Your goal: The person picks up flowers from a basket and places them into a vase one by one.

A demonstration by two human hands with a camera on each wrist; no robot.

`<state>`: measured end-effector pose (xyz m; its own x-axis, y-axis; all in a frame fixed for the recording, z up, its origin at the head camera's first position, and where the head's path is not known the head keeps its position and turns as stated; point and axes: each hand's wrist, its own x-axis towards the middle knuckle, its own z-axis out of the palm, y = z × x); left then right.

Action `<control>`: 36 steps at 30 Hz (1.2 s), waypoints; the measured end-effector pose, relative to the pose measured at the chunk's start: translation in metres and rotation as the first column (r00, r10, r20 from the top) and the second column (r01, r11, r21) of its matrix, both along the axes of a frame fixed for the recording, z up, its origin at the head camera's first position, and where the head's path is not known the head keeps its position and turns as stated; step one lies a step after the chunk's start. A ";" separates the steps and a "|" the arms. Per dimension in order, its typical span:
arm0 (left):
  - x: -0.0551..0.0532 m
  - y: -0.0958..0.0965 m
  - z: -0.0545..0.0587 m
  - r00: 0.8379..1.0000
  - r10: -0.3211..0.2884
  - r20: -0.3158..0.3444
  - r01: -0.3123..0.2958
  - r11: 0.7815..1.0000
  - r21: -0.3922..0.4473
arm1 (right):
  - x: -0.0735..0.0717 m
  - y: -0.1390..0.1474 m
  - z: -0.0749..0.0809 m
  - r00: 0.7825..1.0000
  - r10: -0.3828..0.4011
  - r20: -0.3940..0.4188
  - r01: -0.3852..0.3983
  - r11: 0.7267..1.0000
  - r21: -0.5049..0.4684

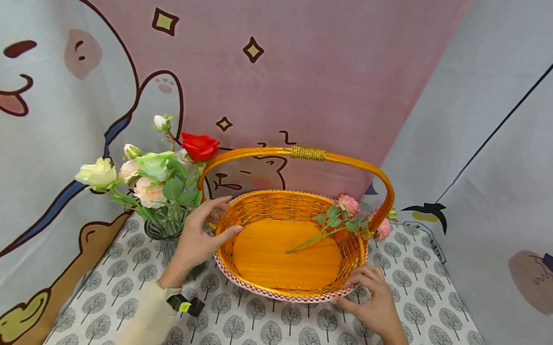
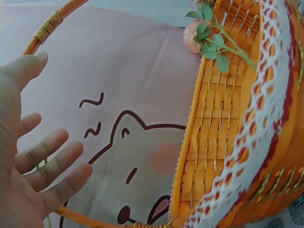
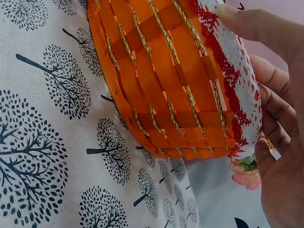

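An orange woven basket (image 1: 263, 255) with a tall arched handle (image 1: 254, 152) stands on the table, its rim edged in white and red lace. My right hand (image 1: 368, 297) grips the rim at the front right corner, thumb on the lace (image 3: 247, 95) and the other fingers curled over the edge. Beside the basket's left end, my left hand (image 1: 203, 236) is held with fingers spread and nothing between them; in the left wrist view they stand apart from the rim. A stem of pink flowers (image 1: 348, 205) leans inside the basket, its blooms at the right rim.
Left of the basket stands a glass vase (image 1: 163, 231) holding a red rose (image 1: 200, 146) and several pale flowers (image 1: 151, 189), close to my left forearm. A cloth (image 1: 245, 327) printed with trees covers the table. Cartoon-printed curtains (image 1: 333, 66) hang behind and at both sides.
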<state>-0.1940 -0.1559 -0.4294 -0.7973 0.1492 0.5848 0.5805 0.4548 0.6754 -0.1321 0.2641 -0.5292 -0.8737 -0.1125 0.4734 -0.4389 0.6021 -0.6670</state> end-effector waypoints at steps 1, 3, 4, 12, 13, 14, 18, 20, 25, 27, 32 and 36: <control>-0.001 0.002 0.000 1.000 -0.005 0.014 0.005 1.000 -0.002 | 0.000 0.000 0.000 1.000 -0.001 0.000 0.001 1.000 -0.001; -0.004 0.007 -0.002 0.999 -0.014 0.050 0.014 1.000 -0.008 | 0.000 0.000 0.000 1.000 -0.003 0.001 0.003 1.000 0.001; -0.006 0.009 -0.003 0.997 -0.018 0.071 0.019 1.000 -0.010 | 0.000 0.000 0.000 1.000 -0.004 0.001 0.004 1.000 0.001; -0.023 0.029 -0.011 0.975 -0.087 0.207 0.084 0.996 0.023 | -0.002 0.001 -0.008 1.000 -0.016 0.000 0.016 1.000 -0.004; -0.025 0.031 -0.012 0.969 -0.096 0.226 0.092 0.995 0.030 | -0.002 0.001 -0.008 1.000 -0.018 -0.003 0.018 1.000 -0.005; -0.027 0.034 -0.012 0.962 -0.110 0.249 0.104 0.994 0.036 | -0.003 0.001 -0.008 1.000 -0.020 0.000 0.020 1.000 -0.005; -0.037 0.045 -0.016 0.924 -0.141 0.355 0.138 0.990 0.035 | -0.003 0.000 -0.008 1.000 -0.028 0.009 0.028 1.000 -0.003; -0.041 0.051 -0.017 0.899 -0.152 0.410 0.154 0.988 0.028 | -0.003 0.001 -0.009 1.000 -0.025 0.014 0.025 1.000 -0.008; -0.053 0.067 -0.024 0.855 -0.189 0.483 0.192 0.980 0.044 | -0.003 0.000 -0.007 1.000 -0.018 -0.008 0.018 1.000 -0.017; -0.059 0.073 -0.027 0.845 -0.202 0.496 0.204 0.978 0.050 | -0.002 -0.001 -0.006 1.000 -0.023 -0.015 0.022 1.000 -0.022; -0.069 0.084 -0.034 0.820 -0.210 0.533 0.225 0.974 0.037 | -0.002 -0.002 -0.007 0.999 -0.020 -0.037 0.019 1.000 -0.024; -0.076 0.093 -0.039 0.803 -0.222 0.553 0.250 0.968 0.026 | -0.003 -0.001 -0.008 0.999 -0.007 -0.047 0.006 1.000 -0.017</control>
<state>-0.2696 -0.0631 -0.4688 -0.9195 0.3899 0.0496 0.2141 0.3911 0.8951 -0.1351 0.2631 -0.5370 -0.8510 -0.0985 0.5159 -0.4662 0.5940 -0.6556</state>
